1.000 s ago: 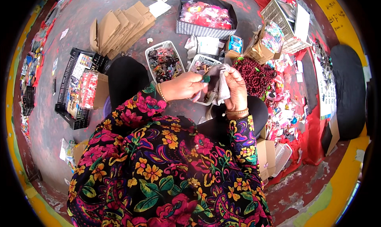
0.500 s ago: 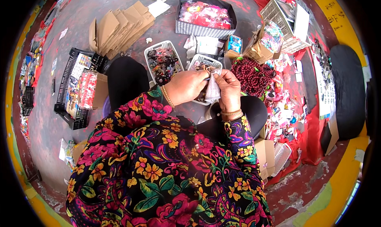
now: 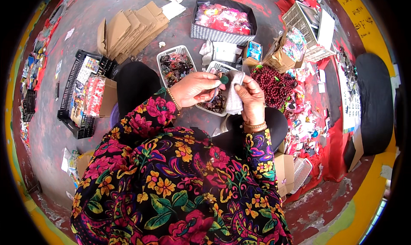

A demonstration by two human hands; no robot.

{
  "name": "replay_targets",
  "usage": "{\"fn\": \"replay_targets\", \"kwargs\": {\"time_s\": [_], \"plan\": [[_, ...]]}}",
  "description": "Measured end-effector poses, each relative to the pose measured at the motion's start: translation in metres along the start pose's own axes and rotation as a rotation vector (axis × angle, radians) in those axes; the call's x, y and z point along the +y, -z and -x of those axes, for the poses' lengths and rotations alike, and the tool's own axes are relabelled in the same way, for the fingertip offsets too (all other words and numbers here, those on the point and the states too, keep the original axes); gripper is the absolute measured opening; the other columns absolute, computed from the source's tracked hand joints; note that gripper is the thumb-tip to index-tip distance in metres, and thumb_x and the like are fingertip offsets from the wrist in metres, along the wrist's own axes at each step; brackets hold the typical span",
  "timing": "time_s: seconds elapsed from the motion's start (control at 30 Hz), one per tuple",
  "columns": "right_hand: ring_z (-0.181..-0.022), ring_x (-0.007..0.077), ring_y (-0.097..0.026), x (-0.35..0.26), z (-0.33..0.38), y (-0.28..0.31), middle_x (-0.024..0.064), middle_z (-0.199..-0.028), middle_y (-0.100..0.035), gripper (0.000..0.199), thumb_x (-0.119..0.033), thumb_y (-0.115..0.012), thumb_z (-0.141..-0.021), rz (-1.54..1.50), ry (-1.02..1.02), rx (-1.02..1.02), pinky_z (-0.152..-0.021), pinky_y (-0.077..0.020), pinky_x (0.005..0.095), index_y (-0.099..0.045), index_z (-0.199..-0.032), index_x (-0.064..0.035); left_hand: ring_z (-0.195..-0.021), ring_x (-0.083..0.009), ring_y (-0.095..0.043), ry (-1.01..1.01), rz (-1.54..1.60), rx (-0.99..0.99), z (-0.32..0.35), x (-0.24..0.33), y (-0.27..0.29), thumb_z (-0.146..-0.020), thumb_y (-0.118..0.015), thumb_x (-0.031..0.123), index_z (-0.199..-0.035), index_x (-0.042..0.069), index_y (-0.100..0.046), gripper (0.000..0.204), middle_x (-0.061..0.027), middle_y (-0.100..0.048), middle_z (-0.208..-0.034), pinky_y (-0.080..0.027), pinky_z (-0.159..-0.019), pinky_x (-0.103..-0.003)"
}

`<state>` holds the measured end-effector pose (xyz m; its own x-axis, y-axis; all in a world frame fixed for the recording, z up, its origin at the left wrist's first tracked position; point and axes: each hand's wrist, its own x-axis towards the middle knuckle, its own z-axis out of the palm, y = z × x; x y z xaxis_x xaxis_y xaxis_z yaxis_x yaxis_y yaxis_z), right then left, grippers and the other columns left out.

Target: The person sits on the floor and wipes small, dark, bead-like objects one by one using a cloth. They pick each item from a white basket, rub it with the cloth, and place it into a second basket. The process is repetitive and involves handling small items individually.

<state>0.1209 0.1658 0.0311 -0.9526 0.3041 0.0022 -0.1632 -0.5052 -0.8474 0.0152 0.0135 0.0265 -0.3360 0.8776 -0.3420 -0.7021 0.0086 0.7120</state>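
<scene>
The left hand [image 3: 195, 88] pinches a small dark green piece [image 3: 224, 79] between its fingertips; the right hand [image 3: 251, 98] grips a small clear bag [image 3: 233, 97] — both are held together above a white basket [image 3: 214, 66] of dark items; a pile of red beads [image 3: 276, 83] lies just right.

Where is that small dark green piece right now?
In the head view, the small green piece sits just above centre, pinched at the left hand fingertips, against the pale pouch held by the right hand.

Blue packet [image 3: 254, 51] beside brown carton [image 3: 280, 56]
</scene>
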Motion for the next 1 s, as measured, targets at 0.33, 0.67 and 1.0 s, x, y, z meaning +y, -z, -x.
{"fn": "replay_targets", "kwargs": {"time_s": [0.33, 0.67, 1.0], "plan": [[-0.072, 0.0057, -0.054, 0.029, 0.0, 0.018, 0.0006, -0.083, -0.061, 0.01, 0.001, -0.056, -0.082, 0.071, 0.053, 0.057, -0.066, -0.0447, 0.0196, -0.061, -0.091, -0.0006, -0.044, -0.0047, -0.036, 0.062, -0.064, -0.13, -0.005, -0.014, -0.001, -0.089, -0.049, 0.012, -0.084, 0.001, -0.052, 0.013, -0.0023, -0.047, -0.062, -0.025, -0.038, -0.018], [-0.075, 0.0097, -0.059, 0.022, -0.004, 0.018, 0.0049, -0.087, -0.063, 0.015, 0.001, -0.054, -0.083, -0.167, 0.009, 0.085, -0.069, -0.0482, 0.0217, -0.058, -0.098, 0.001, -0.048, -0.0076, -0.045, 0.078, 0.404, 0.0, 0.0, -0.009, -0.014, -0.089, -0.048, 0.014, -0.096, -0.004, -0.052, 0.02, -0.0035, -0.052, -0.065, -0.035, -0.043, -0.018], [-0.067, 0.0042, -0.051, 0.03, -0.001, 0.018, -0.0029, -0.078, -0.057, 0.013, 0.002, -0.055, -0.082, 0.169, 0.059, 0.024, -0.062, -0.0429, 0.0174, -0.058, -0.094, -0.0031, -0.044, -0.006, -0.041, 0.04, 0.088, -0.087, -0.008, -0.023, 0.001, -0.088, -0.051, 0.013, -0.086, 0.002, -0.054, 0.011, -0.0022, -0.05, -0.061, -0.027, -0.037, -0.018]]}}
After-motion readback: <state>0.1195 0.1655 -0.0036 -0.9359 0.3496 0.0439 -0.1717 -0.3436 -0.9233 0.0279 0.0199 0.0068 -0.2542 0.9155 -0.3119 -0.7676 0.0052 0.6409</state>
